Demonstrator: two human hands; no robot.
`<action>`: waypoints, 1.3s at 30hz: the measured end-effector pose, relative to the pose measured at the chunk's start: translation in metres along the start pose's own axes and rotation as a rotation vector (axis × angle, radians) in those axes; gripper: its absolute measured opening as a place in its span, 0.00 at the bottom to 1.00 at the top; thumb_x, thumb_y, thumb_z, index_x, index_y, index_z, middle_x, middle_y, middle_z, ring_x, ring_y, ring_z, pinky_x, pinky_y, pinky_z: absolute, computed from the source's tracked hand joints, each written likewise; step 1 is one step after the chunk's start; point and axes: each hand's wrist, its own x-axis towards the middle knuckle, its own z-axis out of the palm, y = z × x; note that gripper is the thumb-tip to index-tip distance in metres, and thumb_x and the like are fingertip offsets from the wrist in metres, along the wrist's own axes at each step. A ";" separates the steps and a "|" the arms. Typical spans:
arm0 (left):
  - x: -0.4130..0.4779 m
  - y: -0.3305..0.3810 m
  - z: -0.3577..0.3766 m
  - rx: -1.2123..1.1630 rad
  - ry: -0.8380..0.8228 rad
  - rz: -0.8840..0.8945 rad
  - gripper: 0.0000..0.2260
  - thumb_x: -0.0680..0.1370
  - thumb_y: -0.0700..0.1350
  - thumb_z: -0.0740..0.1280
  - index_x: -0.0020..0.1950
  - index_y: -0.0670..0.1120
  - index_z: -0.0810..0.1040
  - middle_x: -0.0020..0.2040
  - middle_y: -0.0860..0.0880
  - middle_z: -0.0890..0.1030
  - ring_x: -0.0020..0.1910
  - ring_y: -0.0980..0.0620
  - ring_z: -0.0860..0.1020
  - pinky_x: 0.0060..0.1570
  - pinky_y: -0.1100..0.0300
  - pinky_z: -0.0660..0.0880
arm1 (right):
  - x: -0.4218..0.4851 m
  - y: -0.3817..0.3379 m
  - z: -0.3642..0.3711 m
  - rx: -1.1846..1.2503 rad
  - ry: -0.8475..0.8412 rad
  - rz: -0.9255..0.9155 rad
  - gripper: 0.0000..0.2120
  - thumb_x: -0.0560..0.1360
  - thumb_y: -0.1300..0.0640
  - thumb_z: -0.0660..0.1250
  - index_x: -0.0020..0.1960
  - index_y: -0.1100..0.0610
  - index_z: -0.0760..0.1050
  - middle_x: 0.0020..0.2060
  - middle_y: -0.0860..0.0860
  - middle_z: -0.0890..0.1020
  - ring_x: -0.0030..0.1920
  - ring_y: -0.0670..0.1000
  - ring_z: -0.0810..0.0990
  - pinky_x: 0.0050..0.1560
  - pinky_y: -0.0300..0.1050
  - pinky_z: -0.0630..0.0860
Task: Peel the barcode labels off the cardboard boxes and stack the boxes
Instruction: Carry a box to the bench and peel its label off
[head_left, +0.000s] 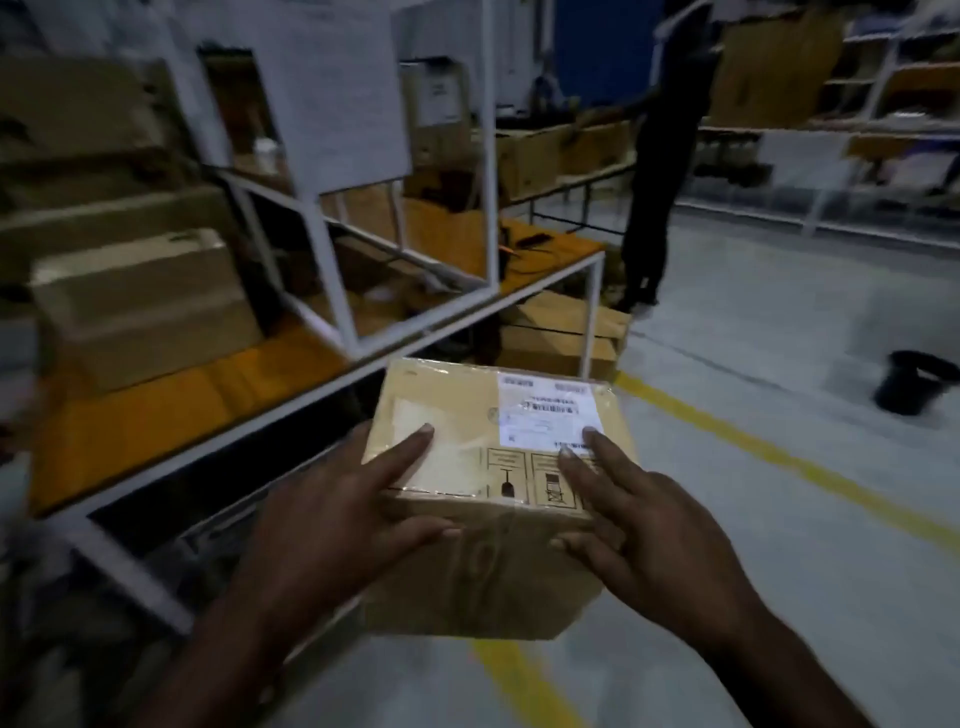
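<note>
A cardboard box (457, 400) is carried in the air above the grey floor (810, 540), at 6 o'clock from the view's centre. The left hand (332, 525) and right hand (649, 535) are apart, one at each near corner, with straight fingers flat on the taped top and thumbs on the near face. The white barcode label (545, 415) sits at the top's 1 o'clock corner, with right fingertips (589, 434) on its near edge. At 9 o'clock, more cardboard boxes (140, 306) stand on an orange-topped surface (156, 410). A black bucket (909, 382) stands at 3 o'clock.
</note>
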 end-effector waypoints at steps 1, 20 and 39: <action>0.000 -0.024 -0.011 0.005 0.045 -0.056 0.46 0.55 0.83 0.46 0.72 0.72 0.60 0.77 0.57 0.65 0.70 0.50 0.72 0.59 0.52 0.74 | 0.025 -0.018 0.007 0.035 0.008 -0.047 0.31 0.72 0.33 0.59 0.71 0.45 0.71 0.73 0.50 0.69 0.47 0.58 0.82 0.42 0.49 0.80; 0.110 -0.266 -0.041 0.087 0.455 -0.395 0.41 0.66 0.78 0.57 0.73 0.57 0.71 0.68 0.43 0.76 0.57 0.41 0.80 0.44 0.49 0.80 | 0.371 -0.153 0.137 0.409 0.092 -0.532 0.29 0.66 0.51 0.79 0.65 0.52 0.77 0.71 0.55 0.72 0.59 0.68 0.76 0.52 0.63 0.79; 0.230 -0.407 -0.002 0.040 0.586 -0.540 0.35 0.70 0.68 0.67 0.74 0.54 0.71 0.72 0.43 0.72 0.61 0.42 0.79 0.44 0.48 0.82 | 0.565 -0.213 0.202 0.819 0.288 -0.343 0.18 0.79 0.44 0.58 0.36 0.54 0.72 0.31 0.45 0.76 0.34 0.43 0.77 0.27 0.47 0.74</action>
